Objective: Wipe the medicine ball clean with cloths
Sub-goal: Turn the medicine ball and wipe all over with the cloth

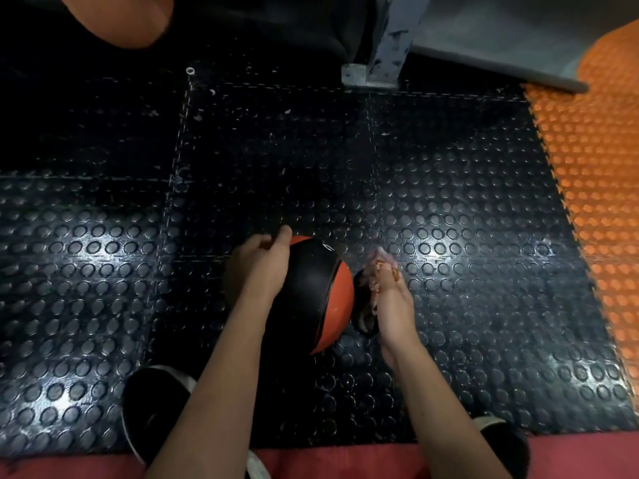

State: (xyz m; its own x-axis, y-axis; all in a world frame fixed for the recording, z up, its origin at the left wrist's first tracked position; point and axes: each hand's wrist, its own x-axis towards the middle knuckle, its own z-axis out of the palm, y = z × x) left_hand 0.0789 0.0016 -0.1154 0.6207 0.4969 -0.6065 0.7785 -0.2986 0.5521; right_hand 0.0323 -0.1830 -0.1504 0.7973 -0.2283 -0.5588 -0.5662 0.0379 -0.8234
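Medicine ball (pixel 313 292), orange and black, sits on the black studded floor mat (pixel 449 202) between both forearms, just ahead of the person's shoes. Left hand (pixel 261 262) rests on its upper left side, fingers loosely curved over the surface, thumb up near the top. Right hand (pixel 389 295) bunches a blurred cloth (pixel 370 288) in curled fingers, pressed at the ball's right side; orange mat (pixel 594 188) far right.
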